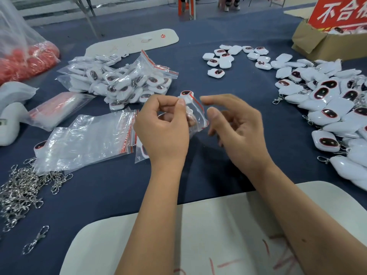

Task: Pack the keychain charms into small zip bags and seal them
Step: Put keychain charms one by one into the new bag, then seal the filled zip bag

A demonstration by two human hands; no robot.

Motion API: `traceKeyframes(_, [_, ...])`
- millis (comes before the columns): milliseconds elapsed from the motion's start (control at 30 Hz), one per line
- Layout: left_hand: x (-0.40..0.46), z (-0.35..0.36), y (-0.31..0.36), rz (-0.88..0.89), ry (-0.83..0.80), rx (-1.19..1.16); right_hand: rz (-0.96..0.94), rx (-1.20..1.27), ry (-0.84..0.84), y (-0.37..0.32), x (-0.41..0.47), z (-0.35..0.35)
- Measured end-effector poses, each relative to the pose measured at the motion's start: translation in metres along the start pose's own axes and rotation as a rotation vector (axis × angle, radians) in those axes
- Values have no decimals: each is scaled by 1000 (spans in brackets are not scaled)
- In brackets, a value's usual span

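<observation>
The left hand (161, 127) pinches a small zip bag (195, 114) between thumb and curled fingers, holding it above the dark blue worktop (228, 82), about midway between the two hands. A white keychain charm (186, 94) with a dark, red-rimmed oval face sits in the bag's upper end, pointing up and away from the person. The bag's long axis runs from that far upper end down toward the near right, and its red zip strip follows the side facing the right hand (236, 126). That hand hovers just beside the bag, its grip loose and holding nothing, forefinger and thumb extended toward the strip but seemingly apart from it. The right hand is therefore the nearer one to the unsealed edge, and the sealing pinch would probably travel along the strip. Whether the strip is already partly pressed closed cannot be told. Loose charms (325, 108) lie heaped to the right, packed bags (123, 80) to the left, empty bags (87, 139) nearer left.
</observation>
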State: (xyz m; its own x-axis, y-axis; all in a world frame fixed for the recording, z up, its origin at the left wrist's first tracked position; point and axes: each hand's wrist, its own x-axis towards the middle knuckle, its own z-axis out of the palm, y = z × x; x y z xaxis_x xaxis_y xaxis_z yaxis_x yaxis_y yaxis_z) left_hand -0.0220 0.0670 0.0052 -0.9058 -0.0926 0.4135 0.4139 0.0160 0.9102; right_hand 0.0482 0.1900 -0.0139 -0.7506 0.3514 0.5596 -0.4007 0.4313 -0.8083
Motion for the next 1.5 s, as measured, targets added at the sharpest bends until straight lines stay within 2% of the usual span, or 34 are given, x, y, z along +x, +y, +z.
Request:
traceKeyframes(67, [0,1,2,-68,25,-135,-57,-121,67,-1,1,-1])
traceKeyframes(200, [4,5,8,-82,22,-283,-107,-228,28,-7,-1,6])
traceKeyframes(400, [2,6,17,-82,-19,-394,33,-48,107,-18,6,10])
traceKeyframes(467, [6,-1,20,-42,35,-406,47,-25,117,-28,12,10])
traceKeyframes(533, [13,-11,17,-18,109,-321,21,-15,78,-40,21,9])
traceKeyframes(567, [17,-18,13,-46,93,-275,-6,-11,50,-47,25,7])
traceKeyframes(600, [20,-26,10,-119,9,-272,-40,-10,33,-52,29,5])
traceKeyframes(667, [24,-40,5,-317,-351,-409,-93,5,55,-61,35,1])
traceKeyframes(700, [24,-46,4,-359,-537,-464,-92,16,86,-63,38,-1])
traceKeyframes(733, [24,-50,2,-347,-682,-465,-77,22,114,-65,40,-2])
traceKeyframes(800, [20,-53,-1,-307,-805,-399,-21,35,147,-67,40,-5])
traceKeyframes(933, [19,-52,-1,-359,-775,-390,114,91,183,-65,35,-12])
traceKeyframes(1033, [18,-51,-1,-522,-792,-447,342,129,235,-45,37,-14])
traceKeyframes(1100, [15,-50,-3,-620,-811,-317,554,112,204,-23,32,-11])
traceKeyframes(1167, [12,-46,-8,-656,-776,-113,679,147,145,-2,21,-7])
traceKeyframes(1233, [13,-43,-13,-607,-683,17,683,155,142,12,11,-7])
traceKeyframes(1333, [19,-45,-20,-401,-529,160,554,78,179,21,8,-9])
traceKeyframes(1400, [22,-48,-20,-387,-480,119,499,30,162,23,7,-9])
traceKeyframes(1500, [23,-51,-20,-435,-467,21,514,67,100,26,7,-7])
